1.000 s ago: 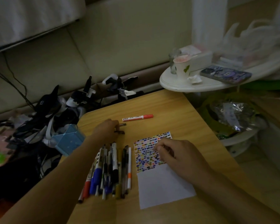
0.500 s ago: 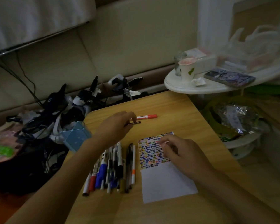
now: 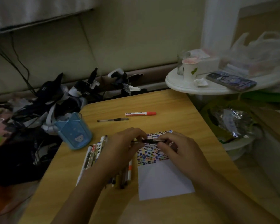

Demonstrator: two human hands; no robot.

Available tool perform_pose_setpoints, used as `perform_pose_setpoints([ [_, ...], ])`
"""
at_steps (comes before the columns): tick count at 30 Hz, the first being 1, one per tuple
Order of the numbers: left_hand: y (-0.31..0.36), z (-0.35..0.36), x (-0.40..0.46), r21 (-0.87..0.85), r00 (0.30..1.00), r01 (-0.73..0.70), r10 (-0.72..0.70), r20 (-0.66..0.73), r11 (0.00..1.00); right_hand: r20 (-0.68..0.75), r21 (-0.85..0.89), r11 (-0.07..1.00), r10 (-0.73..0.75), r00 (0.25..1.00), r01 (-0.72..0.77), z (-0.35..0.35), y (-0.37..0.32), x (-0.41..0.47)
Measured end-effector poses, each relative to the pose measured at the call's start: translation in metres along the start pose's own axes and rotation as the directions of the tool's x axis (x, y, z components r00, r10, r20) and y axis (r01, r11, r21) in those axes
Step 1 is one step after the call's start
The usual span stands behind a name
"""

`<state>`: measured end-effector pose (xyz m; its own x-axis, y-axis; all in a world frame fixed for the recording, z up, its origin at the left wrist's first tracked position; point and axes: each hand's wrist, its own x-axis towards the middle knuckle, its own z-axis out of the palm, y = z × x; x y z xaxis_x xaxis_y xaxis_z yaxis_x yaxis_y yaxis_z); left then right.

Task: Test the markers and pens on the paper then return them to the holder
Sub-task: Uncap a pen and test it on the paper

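Head view: left hand (image 3: 124,143) and right hand (image 3: 176,146) pinch one dark pen (image 3: 148,141) between them above the paper (image 3: 162,180), probably uncapping it; a test stroke comes next. Beyond the left hand stands the blue holder (image 3: 73,131); loose pens (image 3: 94,152) under that wrist crowd the tabletop (image 3: 152,101).

no text can be read.

Bare table (image 3: 152,102) beyond black pen (image 3: 113,119), red marker (image 3: 140,113)
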<state>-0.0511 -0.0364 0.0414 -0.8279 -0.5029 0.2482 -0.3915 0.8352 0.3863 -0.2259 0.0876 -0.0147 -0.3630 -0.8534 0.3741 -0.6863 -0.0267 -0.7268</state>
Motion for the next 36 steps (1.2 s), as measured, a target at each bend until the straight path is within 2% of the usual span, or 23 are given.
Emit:
perform_pose_setpoints([
  [5, -0.017, -0.008, -0.013, -0.066, 0.996, 0.093, -0.091, 0.019, 0.994, 0.022, 0.001, 1.0, -0.004, 1.0, 0.004, -0.002, 0.003, 0.0],
  [10, -0.018, -0.004, -0.014, -0.044, 0.999, -0.013, 0.014, 0.031, 0.999, 0.06, 0.005, 0.999, -0.052, 0.997, 0.051, 0.008, -0.002, -0.004],
  [14, -0.017, 0.002, -0.01, 0.048, 0.998, -0.058, 0.057, 0.021, 0.997, 0.055, -0.042, 0.998, -0.047, 0.997, 0.049, 0.013, -0.007, -0.003],
  [16, -0.019, -0.001, -0.01, 0.029, 1.0, -0.023, 0.024, -0.02, 0.999, 0.058, -0.014, 1.0, -0.006, 0.998, 0.007, 0.013, -0.01, 0.0],
  [18, -0.02, -0.007, -0.01, -0.062, 0.997, 0.043, -0.047, -0.062, 0.997, 0.055, 0.009, 1.0, 0.023, 0.998, -0.023, 0.013, -0.011, 0.002],
  [21, -0.024, -0.011, -0.01, -0.191, 0.981, 0.163, -0.179, -0.073, 0.968, 0.054, 0.148, 0.982, 0.107, 0.993, -0.114, 0.015, -0.017, 0.001],
  [24, -0.022, -0.005, -0.013, -0.213, 0.982, 0.188, -0.19, 0.011, 0.959, 0.096, 0.206, 0.958, 0.181, 0.979, -0.197, 0.019, -0.021, 0.0],
  [29, -0.008, 0.008, -0.016, -0.172, 0.984, 0.051, -0.02, 0.178, 0.984, 0.184, 0.42, 0.865, 0.215, 0.959, -0.274, 0.018, -0.027, 0.005],
  [33, -0.003, 0.01, -0.015, -0.122, 0.968, 0.091, -0.059, 0.245, 0.988, 0.236, 0.537, 0.778, 0.233, 0.944, -0.326, 0.013, -0.035, 0.005],
  [36, -0.002, 0.008, -0.016, -0.093, 0.963, 0.088, -0.061, 0.263, 0.992, 0.185, 0.523, 0.792, 0.257, 0.948, -0.317, 0.012, -0.034, 0.005],
])
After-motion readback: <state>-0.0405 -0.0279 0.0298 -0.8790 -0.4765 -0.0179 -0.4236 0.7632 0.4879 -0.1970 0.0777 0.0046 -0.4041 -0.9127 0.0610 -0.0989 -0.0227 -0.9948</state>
